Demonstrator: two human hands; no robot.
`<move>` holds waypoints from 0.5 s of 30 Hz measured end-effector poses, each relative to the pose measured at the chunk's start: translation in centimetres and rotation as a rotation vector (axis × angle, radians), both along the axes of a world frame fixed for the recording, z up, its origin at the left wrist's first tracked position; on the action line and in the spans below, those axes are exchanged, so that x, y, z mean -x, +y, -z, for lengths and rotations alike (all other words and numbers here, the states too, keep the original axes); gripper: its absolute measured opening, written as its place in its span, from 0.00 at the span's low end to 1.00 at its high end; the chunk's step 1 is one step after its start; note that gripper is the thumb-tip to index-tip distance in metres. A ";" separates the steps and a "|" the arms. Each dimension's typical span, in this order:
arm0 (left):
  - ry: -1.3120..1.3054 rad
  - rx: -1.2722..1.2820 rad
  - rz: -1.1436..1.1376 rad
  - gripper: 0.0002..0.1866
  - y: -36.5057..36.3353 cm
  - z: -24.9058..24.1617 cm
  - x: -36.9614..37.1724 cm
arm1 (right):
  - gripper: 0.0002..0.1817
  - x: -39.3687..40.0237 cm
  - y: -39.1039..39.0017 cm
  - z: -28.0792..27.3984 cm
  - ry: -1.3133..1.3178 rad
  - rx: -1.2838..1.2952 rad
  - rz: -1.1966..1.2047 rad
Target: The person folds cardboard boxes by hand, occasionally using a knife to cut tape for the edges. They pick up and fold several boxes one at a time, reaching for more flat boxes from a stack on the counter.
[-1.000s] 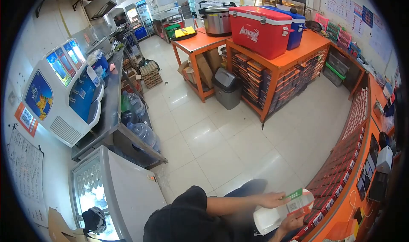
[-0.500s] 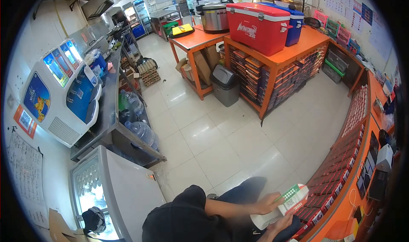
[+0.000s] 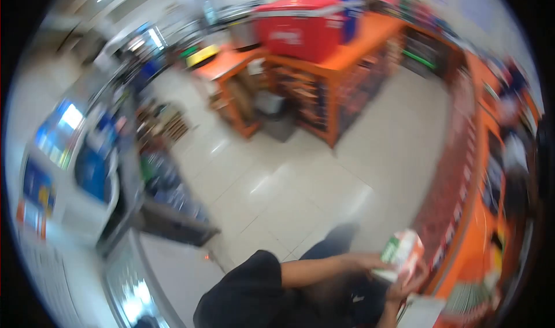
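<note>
A white paperboard carton with green and red print is at the near right of the scene, held up between the person's bare hands, just left of a long orange counter. The right hand grips its near right side, fingers curled around the wall; the left hand, reaching in from the left, has its fingers against the near left edge, though blur hides whether they pinch it or only rest there. The step in hand seems to be steadying and working the carton's walls, and thin board like this probably dents easily, so it is best done with a light, even pressure: fingers spread along a fold rather than one thumb pushing mid-panel, and one hand bearing the carton while the other works. Holding it clear of the counter's edge (that orange rim curves close by) should keep a corner from being knocked. Below the right hand lies a flat white piece, with a stack of pale greenish sheets or cartons, too smeared to name, to its right. Rows of dark red packs line the counter's left side, running toward the far end.
</note>
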State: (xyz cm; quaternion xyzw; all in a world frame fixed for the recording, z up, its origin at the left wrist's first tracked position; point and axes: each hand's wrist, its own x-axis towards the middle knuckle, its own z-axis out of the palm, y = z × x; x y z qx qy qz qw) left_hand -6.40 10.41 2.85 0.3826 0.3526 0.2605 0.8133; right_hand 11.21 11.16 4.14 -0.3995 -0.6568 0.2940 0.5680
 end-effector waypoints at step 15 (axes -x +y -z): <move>0.230 -0.752 -0.371 0.29 15.6 -12.1 -10.6 | 0.18 -23.5 4.2 -18.5 -1.150 -0.156 0.822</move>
